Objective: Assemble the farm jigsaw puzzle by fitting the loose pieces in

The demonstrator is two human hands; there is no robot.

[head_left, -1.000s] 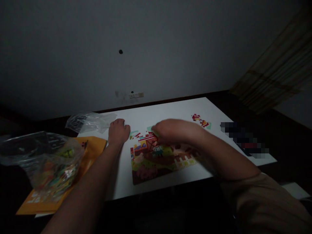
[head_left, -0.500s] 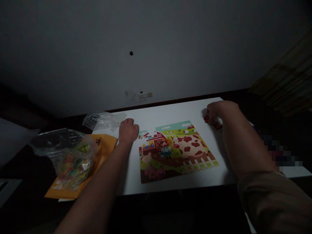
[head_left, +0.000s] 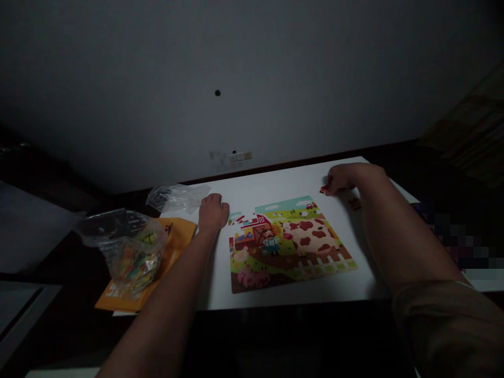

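A farm-scene jigsaw puzzle (head_left: 291, 247) lies on the white table, with a gap at its upper left near the red barn. My right hand (head_left: 342, 177) is beyond the puzzle's far right corner, closed in a pinch on a red puzzle piece (head_left: 324, 189) held just over the tabletop. Another red puzzle piece (head_left: 355, 203) rests on the table by the right wrist. To the left of the puzzle, my left hand (head_left: 213, 212) rests on the table, holding nothing, thumb apart from its loosely bent fingers.
On the left, a clear plastic bag (head_left: 137, 257) of colourful pieces lies on an orange-yellow envelope (head_left: 177, 236). Behind it is a crumpled clear plastic wrapper (head_left: 177, 197). The white table (head_left: 275, 181) has a wall behind it, with sockets (head_left: 240, 156) low down.
My right hand has moved left and slightly nearer the puzzle with a red piece, leaving another on the table. My left hand stays in place. The whole view has shifted slightly.
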